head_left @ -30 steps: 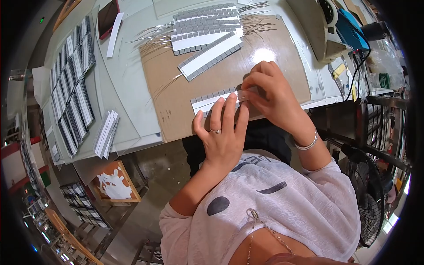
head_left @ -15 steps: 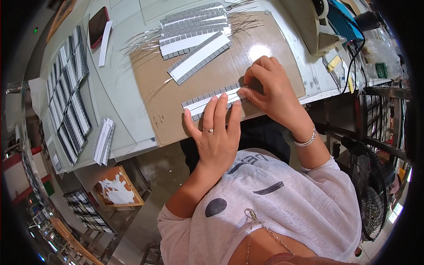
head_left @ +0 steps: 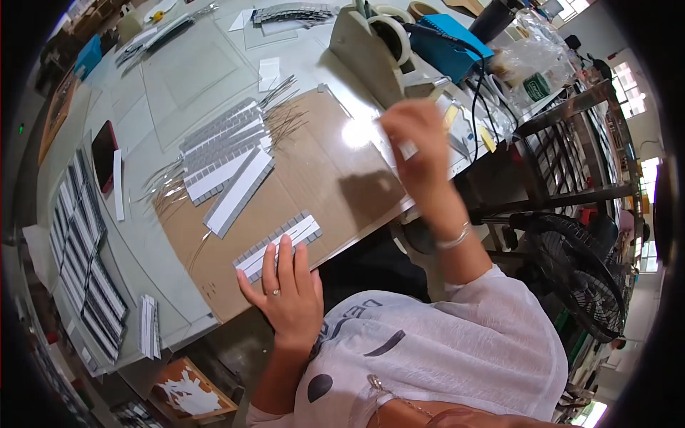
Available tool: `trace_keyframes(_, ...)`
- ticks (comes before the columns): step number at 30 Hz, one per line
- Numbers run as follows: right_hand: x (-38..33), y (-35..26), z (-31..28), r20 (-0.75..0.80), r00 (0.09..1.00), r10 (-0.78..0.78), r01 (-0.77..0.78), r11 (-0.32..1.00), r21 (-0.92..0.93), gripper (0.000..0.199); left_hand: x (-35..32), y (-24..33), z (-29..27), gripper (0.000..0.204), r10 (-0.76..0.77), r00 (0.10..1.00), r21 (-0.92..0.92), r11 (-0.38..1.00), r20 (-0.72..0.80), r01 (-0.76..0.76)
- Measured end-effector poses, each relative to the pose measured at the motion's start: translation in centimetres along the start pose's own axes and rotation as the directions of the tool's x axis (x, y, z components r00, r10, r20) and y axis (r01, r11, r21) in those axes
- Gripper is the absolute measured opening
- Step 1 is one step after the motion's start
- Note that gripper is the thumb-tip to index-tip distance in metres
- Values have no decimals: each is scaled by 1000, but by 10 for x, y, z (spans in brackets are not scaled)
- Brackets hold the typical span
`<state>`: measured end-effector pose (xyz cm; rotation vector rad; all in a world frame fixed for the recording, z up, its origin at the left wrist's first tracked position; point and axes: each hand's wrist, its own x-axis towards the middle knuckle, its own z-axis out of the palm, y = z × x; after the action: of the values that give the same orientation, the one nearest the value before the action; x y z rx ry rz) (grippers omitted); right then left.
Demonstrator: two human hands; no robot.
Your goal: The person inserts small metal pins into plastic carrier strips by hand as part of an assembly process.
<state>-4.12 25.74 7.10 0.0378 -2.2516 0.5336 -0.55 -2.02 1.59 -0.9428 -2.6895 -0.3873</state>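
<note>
A short white strip edged with small grey tiles [head_left: 303, 225] lies on the brown cardboard sheet [head_left: 335, 200]. My left hand [head_left: 292, 303] rests on its lower part, with fingers stretched out and fingertips pressing it down. My right hand [head_left: 419, 146] is raised off the cardboard, above its right corner, and smeared by motion. A small pale patch shows among its fingers; I cannot make out whether it is held. Farther up, a similar loose strip [head_left: 239, 192] lies slanted against a stack of grey-tiled strips [head_left: 225, 146] with thin wires sticking out at both sides.
Striped black-and-white panels [head_left: 82, 242] lie at the left, near a phone [head_left: 105, 153] and a narrow white strip [head_left: 118, 185]. A tape dispenser [head_left: 371, 53] and a blue box [head_left: 446, 46] stand at the back right. A black fan [head_left: 571, 274] is beside my right arm.
My right hand has lifted away from the strip, up and to the right. My left hand stays on the strip. The whole view has shifted toward the right side of the table.
</note>
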Motion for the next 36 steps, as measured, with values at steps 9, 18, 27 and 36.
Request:
trace_keyframes(9,52,115,-66,342,820,459,-538,822,187,20,2,-2,2,60,15,1000,-11,1000,-4,-15)
trace_keyframes(18,-32,113,-64,155,884,442,-337,830,-443,7,3,-1,2,67,25,999,-44,999,-27,-26)
trace_keyframes(27,-30,-27,-9,608,708,360,-662,639,392,38,4,-5,-1,62,42,998,-43,998,-47,-44)
trace_keyframes(36,-22,-60,38,711,703,-3,-447,776,445,10,3,-6,6,58,13,993,-102,994,-113,-25)
